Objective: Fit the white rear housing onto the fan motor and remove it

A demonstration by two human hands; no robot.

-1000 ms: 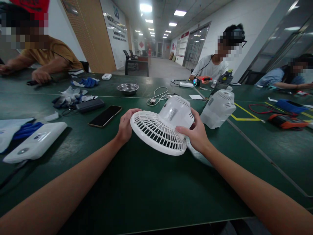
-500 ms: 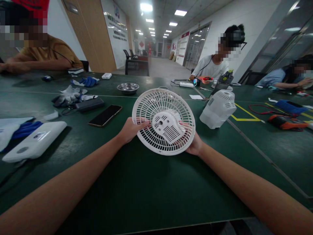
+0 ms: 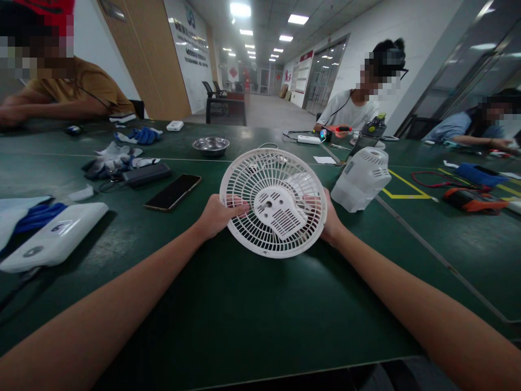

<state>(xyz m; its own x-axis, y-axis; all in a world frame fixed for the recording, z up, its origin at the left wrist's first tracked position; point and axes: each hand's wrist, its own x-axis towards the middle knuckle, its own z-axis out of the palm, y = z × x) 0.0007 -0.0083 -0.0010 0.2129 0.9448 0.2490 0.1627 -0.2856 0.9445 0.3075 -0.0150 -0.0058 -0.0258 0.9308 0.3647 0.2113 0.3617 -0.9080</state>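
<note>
A round white fan head [image 3: 280,214], its slotted rear motor cover facing me, is held up and tilted above the green table. My left hand [image 3: 217,216] is closed on the left rim of the grille, thumb on the near side and fingers showing through the bars. On the opposite rim my right hand [image 3: 329,220] grips from behind; its fingers are seen partly through the grille. Right of the fan stands a translucent white plastic housing [image 3: 360,179] with slots near its top.
Left of the fan lie a phone [image 3: 173,191], a dark case [image 3: 146,175], gloves [image 3: 108,162] and a white device [image 3: 57,236]. A metal bowl [image 3: 210,145] sits behind. An orange multimeter [image 3: 472,200] rests at right. Several people sit around the table [image 3: 244,315].
My right hand has shifted slightly up and outward along the rim, with its fingers now differently placed behind the grille. The fan and left hand stay nearly still; the view has shifted slightly.
</note>
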